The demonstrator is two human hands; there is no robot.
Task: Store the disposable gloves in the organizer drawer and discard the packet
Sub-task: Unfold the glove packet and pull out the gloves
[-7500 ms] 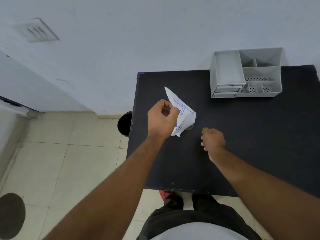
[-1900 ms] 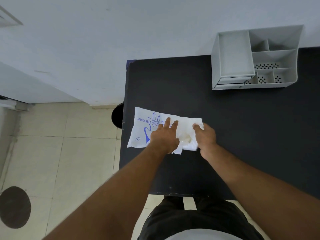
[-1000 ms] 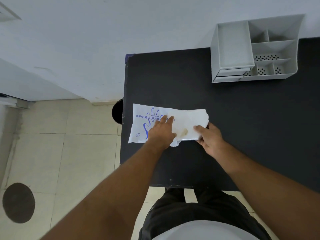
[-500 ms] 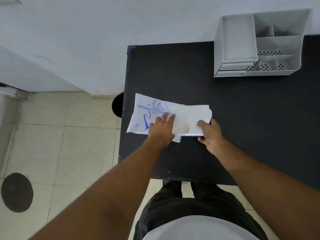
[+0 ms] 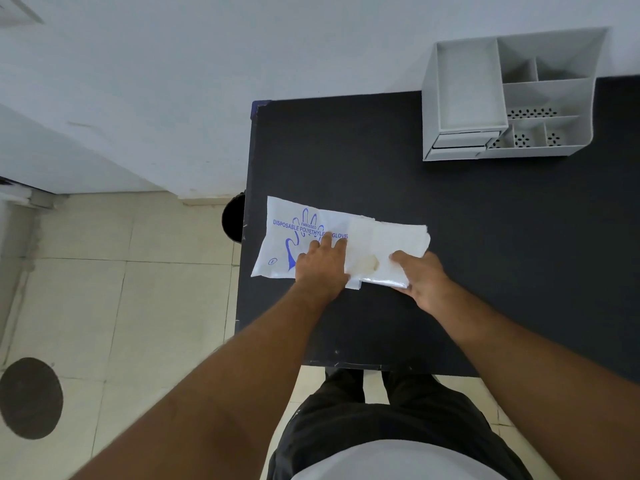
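A white packet [image 5: 287,237] printed in blue "Disposable Polyethylene Gloves" lies flat near the left edge of the black table [image 5: 502,244]. My left hand [image 5: 320,265] presses down on its middle, fingers flat. A folded stack of translucent white gloves [image 5: 391,237] sticks out of the packet's right end. My right hand [image 5: 420,275] pinches the stack's near right corner. The grey organizer [image 5: 429,98] stands at the table's far right against the wall. Its small drawer [image 5: 464,140] at the lower left front looks closed.
A dark round bin [image 5: 232,220] sits on the tiled floor just left of the table, mostly hidden by the table edge. A dark round patch [image 5: 31,398] marks the floor at lower left. My legs stand at the table's near edge.
The crumpled packet from the first frame now lies flat under my left hand. Over the last second my right hand has drawn the glove stack further right out of the packet.
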